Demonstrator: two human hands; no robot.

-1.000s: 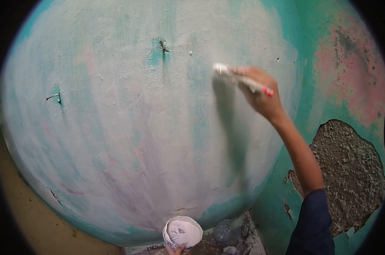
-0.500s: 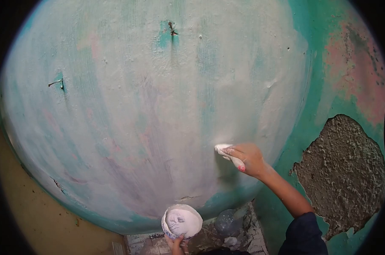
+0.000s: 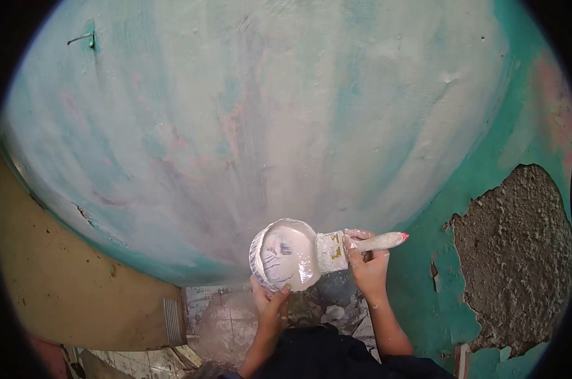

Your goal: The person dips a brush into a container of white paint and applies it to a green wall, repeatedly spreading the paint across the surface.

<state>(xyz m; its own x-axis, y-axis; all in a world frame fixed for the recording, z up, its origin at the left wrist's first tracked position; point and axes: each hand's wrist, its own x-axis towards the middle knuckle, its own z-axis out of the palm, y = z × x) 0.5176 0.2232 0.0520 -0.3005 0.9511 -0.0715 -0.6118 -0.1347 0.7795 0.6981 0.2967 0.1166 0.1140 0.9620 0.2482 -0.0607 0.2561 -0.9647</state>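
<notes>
My left hand grips a round bowl from below, its inside coated with white paint and streaked with dark marks. My right hand is closed around a wide paintbrush near its ferrule. The brush lies nearly level, its paint-caked bristles at the bowl's right rim and its pale handle with a red tip pointing right. Behind both hands rises a wall with patchy white paint over turquoise.
On the right, a green wall has a large patch of bare rough mortar. A bent nail sticks out at upper left. Below are dirty floor tiles, a greyish round object and a small vent.
My right hand has brought the brush down from the wall to the bowl's rim. The bowl sits higher in view and both forearms now show. The view has tilted downward.
</notes>
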